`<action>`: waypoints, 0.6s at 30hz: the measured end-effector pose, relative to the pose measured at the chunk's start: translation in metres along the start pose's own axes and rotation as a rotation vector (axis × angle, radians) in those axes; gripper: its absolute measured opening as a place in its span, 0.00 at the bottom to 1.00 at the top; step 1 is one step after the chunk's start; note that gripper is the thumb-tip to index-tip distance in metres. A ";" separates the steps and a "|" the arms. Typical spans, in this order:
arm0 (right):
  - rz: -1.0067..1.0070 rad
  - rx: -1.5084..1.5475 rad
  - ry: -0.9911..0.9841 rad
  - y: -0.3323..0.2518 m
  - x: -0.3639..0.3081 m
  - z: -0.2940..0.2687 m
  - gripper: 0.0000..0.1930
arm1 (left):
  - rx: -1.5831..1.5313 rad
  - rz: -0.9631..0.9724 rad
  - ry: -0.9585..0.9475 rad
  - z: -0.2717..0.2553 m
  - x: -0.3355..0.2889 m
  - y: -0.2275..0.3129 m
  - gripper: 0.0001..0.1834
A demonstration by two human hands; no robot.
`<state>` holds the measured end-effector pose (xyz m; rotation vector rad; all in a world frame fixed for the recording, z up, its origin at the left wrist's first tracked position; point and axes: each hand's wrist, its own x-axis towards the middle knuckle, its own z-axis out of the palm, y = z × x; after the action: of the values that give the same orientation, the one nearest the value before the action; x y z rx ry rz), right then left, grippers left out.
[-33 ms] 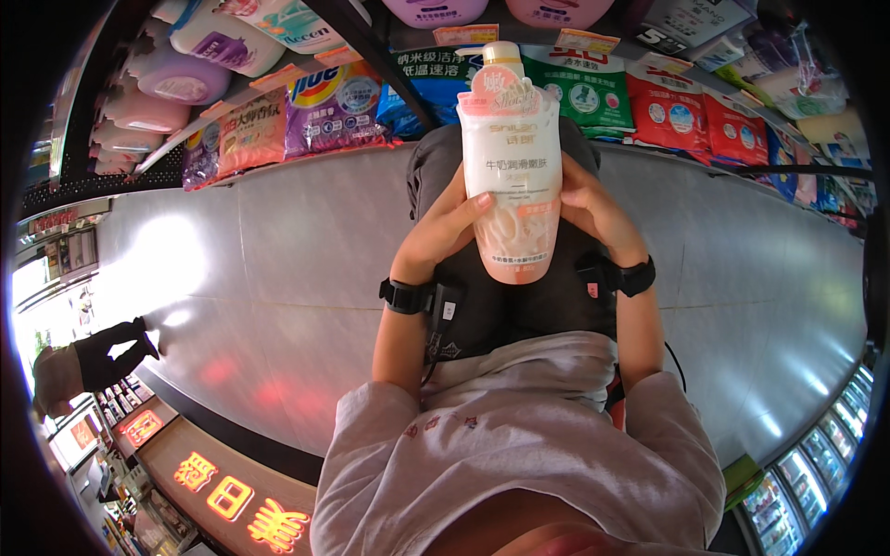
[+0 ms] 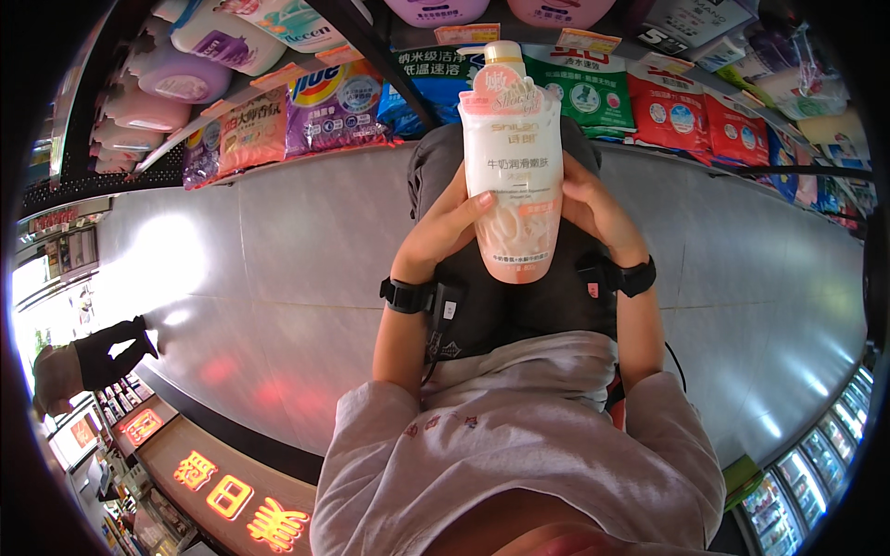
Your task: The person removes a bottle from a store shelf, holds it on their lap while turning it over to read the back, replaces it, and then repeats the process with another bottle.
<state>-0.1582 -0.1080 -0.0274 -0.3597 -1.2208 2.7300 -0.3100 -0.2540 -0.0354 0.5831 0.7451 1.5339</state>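
Between my two hands is a white and pale pink pump bottle of shower gel (image 2: 515,176), upright in view with its label towards me and its gold top (image 2: 503,54) at the far end. My left hand (image 2: 445,227) wraps the bottle's left side, the thumb lying across the front. On the other side my right hand (image 2: 598,215) grips the right edge, with its fingers mostly hidden behind the bottle. Both wrists wear black straps. My dark-trousered legs are below the bottle.
Ahead, a low shelf carries purple detergent bags (image 2: 334,107), a green bag (image 2: 589,102) and red bags (image 2: 667,107). Pink and purple bottles (image 2: 185,74) fill the left shelf. Grey floor tiles (image 2: 306,241) surround me. A person (image 2: 93,357) is at far left, near a counter (image 2: 218,463) with lit signs.
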 end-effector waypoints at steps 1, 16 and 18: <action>0.035 0.038 0.052 -0.001 0.000 0.003 0.28 | 0.002 0.006 0.011 0.001 0.001 0.000 0.37; -0.040 -0.082 -0.063 0.005 -0.001 -0.012 0.35 | 0.010 -0.014 -0.014 0.002 0.002 0.002 0.40; -0.033 -0.072 -0.069 0.004 -0.001 -0.012 0.35 | 0.009 -0.014 -0.021 0.001 0.002 0.002 0.40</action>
<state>-0.1541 -0.1028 -0.0379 -0.2529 -1.3335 2.6971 -0.3103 -0.2522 -0.0332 0.5987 0.7390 1.5100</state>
